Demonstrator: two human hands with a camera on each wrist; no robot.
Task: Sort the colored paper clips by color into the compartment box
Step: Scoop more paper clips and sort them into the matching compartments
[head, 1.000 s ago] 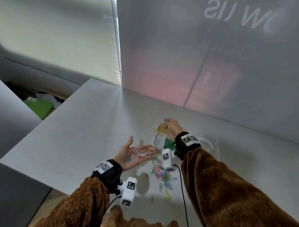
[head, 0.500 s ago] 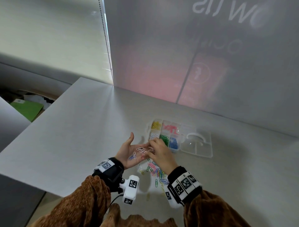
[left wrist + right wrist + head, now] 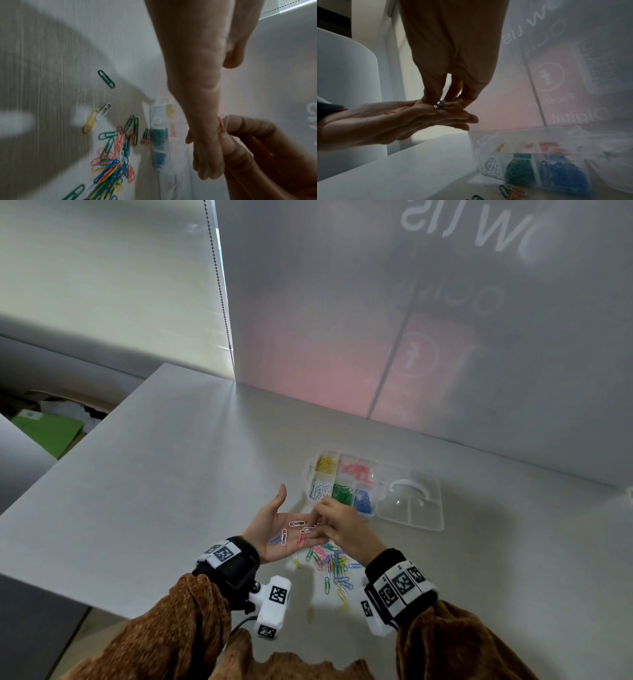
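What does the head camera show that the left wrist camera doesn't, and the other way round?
Only the head view shows the left hand palm up with white clips lying on it, all six compartments of the compartment box, and its clear lid. Only the left wrist view shows a lone green clip apart from the rest. Both show the right hand pinching at clips on the left hand's fingers and the mixed pile on the table.

Mirrored "Facebook" and "Digital" show through the frosted partition (image 3: 573,81).
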